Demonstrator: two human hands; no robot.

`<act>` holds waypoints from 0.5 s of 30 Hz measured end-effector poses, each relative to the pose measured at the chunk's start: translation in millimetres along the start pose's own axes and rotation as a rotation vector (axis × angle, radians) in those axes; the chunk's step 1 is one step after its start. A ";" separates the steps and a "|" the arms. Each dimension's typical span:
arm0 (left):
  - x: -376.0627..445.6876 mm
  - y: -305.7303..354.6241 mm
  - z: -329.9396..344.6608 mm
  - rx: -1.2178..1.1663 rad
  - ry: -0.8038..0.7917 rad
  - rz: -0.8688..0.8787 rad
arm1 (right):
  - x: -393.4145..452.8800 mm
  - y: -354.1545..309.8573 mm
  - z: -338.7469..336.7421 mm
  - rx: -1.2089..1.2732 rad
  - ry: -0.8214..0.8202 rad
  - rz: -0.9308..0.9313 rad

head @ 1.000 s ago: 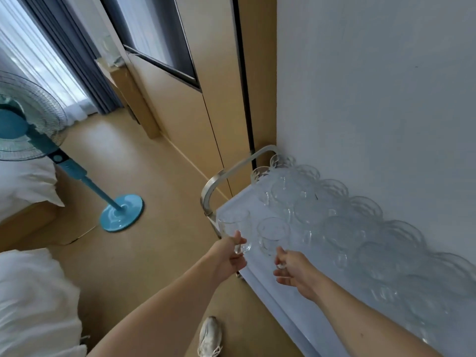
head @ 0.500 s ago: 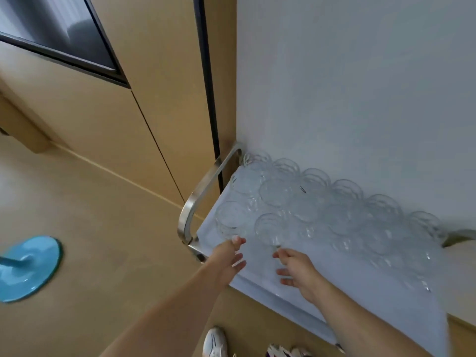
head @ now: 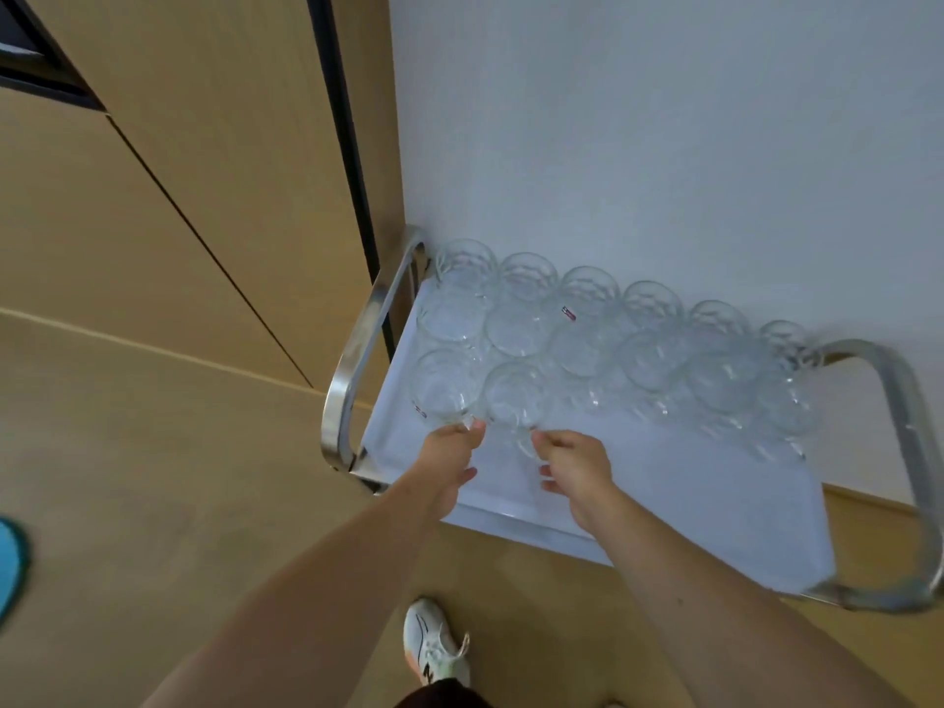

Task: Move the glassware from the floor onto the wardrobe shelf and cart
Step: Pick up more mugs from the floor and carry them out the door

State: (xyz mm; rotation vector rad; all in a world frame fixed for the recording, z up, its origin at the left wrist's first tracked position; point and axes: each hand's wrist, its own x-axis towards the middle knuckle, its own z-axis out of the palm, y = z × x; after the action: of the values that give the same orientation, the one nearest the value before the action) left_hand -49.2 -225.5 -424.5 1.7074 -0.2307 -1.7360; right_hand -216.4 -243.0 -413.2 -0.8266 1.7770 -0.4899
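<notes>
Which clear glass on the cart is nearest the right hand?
The clear glass second from the cart's left handle in the front row; the right hand touches its base, while the other glasses sit left or farther back.

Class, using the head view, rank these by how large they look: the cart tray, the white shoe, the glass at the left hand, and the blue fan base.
1. Cart tray
2. White shoe
3. Glass
Fan base: cut off by the frame edge, so unranked.
</notes>
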 end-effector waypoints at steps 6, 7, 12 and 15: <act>-20.7 5.7 4.0 0.219 0.095 0.037 | -12.7 10.6 -20.6 0.043 0.005 -0.062; -26.6 8.1 6.5 0.242 0.124 0.047 | -14.1 12.1 -26.9 0.037 -0.002 -0.075; -66.4 22.0 37.8 0.232 0.256 0.113 | -28.1 11.7 -77.0 0.001 -0.031 -0.180; -99.5 28.4 79.6 0.329 0.298 0.224 | -42.0 8.9 -124.4 -0.047 -0.027 -0.299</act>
State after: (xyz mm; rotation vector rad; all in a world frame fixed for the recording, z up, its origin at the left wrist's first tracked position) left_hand -123.5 -216.2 -317.5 2.0598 -0.5728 -1.3140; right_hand -327.2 -214.0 -348.3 -1.1348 1.6526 -0.6296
